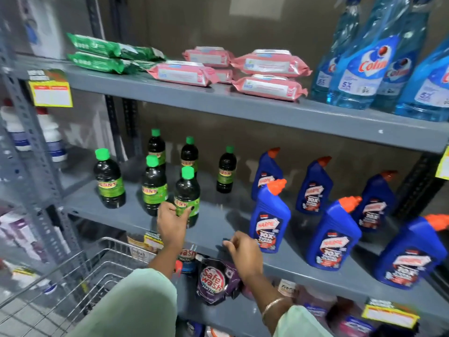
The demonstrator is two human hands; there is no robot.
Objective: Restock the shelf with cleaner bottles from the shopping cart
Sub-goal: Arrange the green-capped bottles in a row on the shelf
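Several dark cleaner bottles with green caps stand on the middle grey shelf (218, 224). My left hand (171, 221) grips the lower part of the front one, a dark green-capped bottle (187, 190), which stands upright near the shelf's front edge. Two more of these bottles (154, 188) (109, 182) stand just left of it, others behind. My right hand (243, 251) hovers at the shelf's front lip, fingers loosely curled, holding nothing. The wire shopping cart (80, 273) sits at lower left; its contents are hidden by my sleeve.
Several blue toilet cleaner bottles (271, 220) with orange caps fill the shelf's right half. Above lie green and pink wipe packs (269, 63) and blue spray bottles (364, 66). Below sit purple detergent pouches (213, 280). A perforated steel upright (31, 147) stands at left.
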